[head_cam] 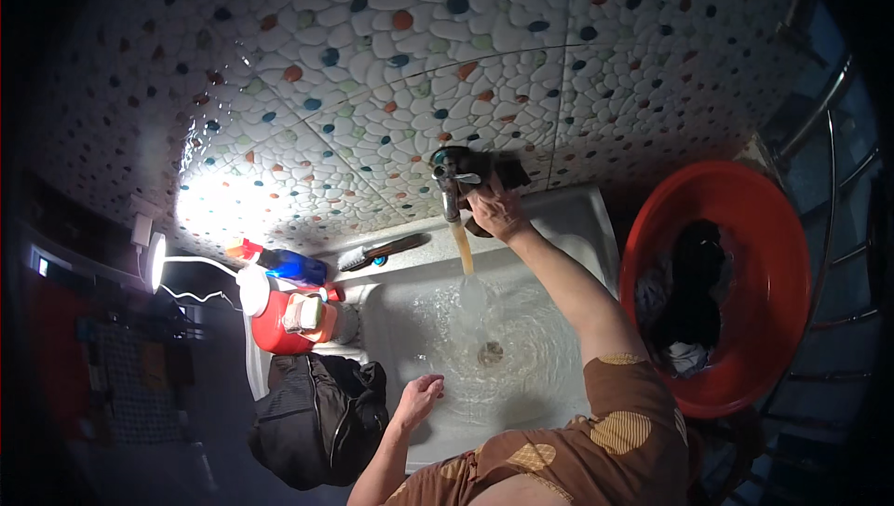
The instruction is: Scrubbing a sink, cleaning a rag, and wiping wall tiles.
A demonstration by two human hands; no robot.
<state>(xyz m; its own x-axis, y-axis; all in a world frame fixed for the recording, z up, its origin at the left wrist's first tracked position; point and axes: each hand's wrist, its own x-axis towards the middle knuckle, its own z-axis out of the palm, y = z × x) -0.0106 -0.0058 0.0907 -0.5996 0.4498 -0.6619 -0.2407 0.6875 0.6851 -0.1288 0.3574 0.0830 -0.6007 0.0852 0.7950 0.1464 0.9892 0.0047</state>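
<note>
My right hand is at the wall beside a metal faucet. A dark cloth-like item shows around its fingers, mostly hidden by the hand. From a pale hose piece on the spout, water runs into the white sink. Rippling shallow water lies around the drain. My left hand hovers over the sink's near left part, its fingers curled in with nothing visible in them. A black zippered garment hangs over the sink's left edge.
Left of the basin stand a red container, soap bars, a blue bottle and a lit lamp. A brush lies on the back ledge. On the right, a red basin holds dark and white laundry near metal rails.
</note>
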